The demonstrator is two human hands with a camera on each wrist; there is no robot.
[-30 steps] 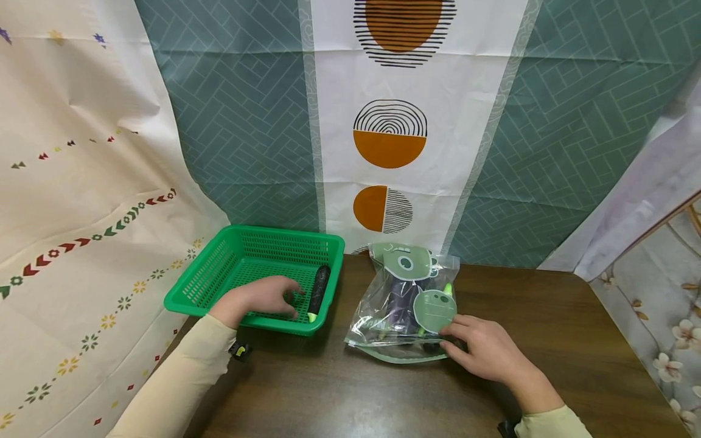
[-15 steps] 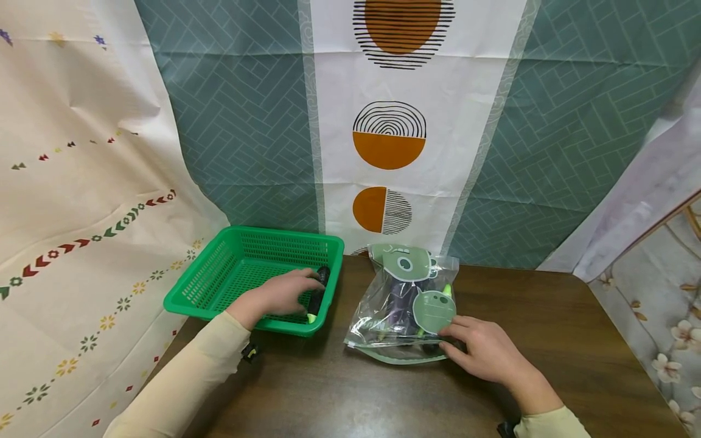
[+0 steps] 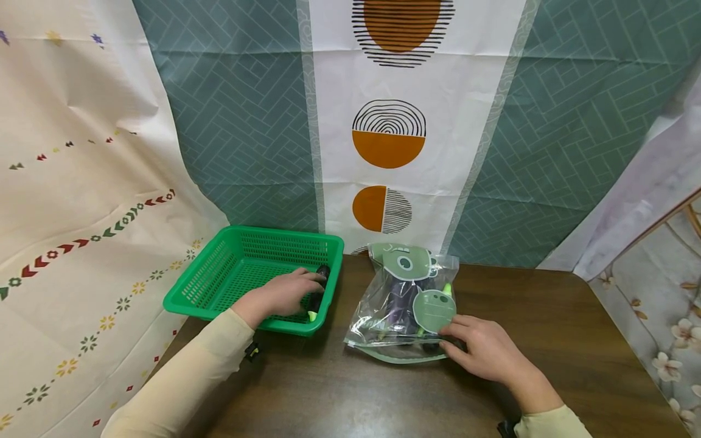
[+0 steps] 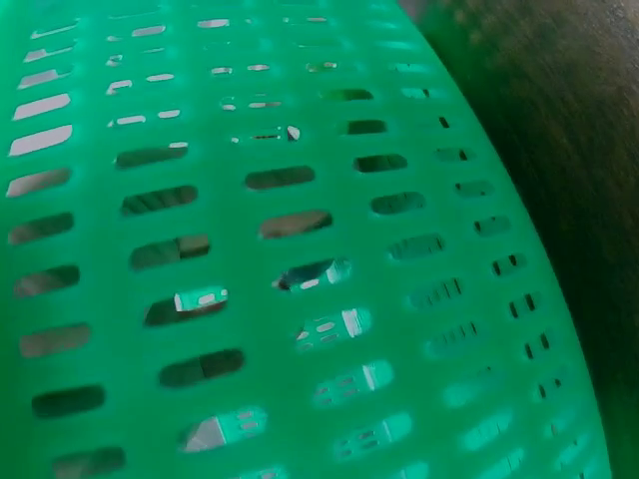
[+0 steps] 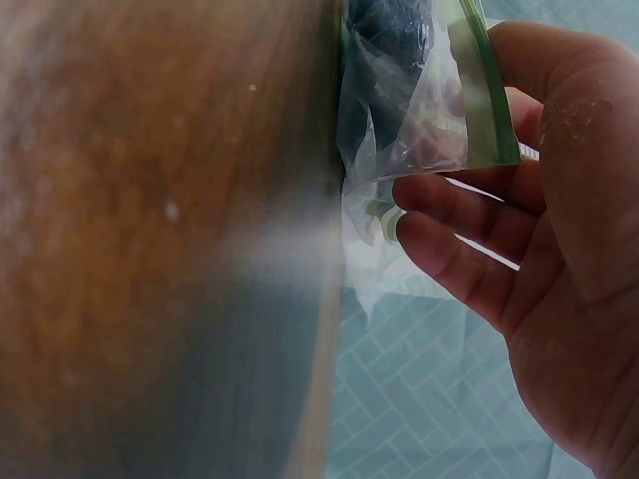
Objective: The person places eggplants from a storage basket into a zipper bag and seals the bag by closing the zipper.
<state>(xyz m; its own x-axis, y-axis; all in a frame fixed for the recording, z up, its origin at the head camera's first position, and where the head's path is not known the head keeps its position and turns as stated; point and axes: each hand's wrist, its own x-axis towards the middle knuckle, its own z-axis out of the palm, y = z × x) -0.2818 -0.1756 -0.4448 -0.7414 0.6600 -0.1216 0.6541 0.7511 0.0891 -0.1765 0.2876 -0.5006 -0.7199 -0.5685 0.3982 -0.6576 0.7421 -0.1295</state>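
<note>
In the head view, my left hand [image 3: 286,293] reaches into the green plastic basket [image 3: 210,263], its fingers and thumb curled round a dark eggplant [image 3: 316,302] with a pale green end. The hand covers the eggplant's middle. Only the perforated basket wall [image 4: 220,225] fills the left wrist view. My right hand [image 3: 482,347] pinches the side edge of a clear zip bag [image 3: 364,316], close to its green zip strip. Several purple, green-tipped eggplants [image 3: 401,307] show inside the bag. From the right wrist, thumb and fingers of the right hand [image 5: 539,215] stand either side of the strip.
Basket and bag lie side by side on a brown wooden table [image 3: 339,389]. Behind them hangs a teal and white patterned cloth [image 3: 257,121]. A cream patterned cloth [image 3: 109,201] borders the left side, and a floral one [image 3: 673,328] the right.
My left hand has moved right within the basket, from beside the eggplant onto it, and its fingers have closed round it. The right hand and the bag have stayed put.
</note>
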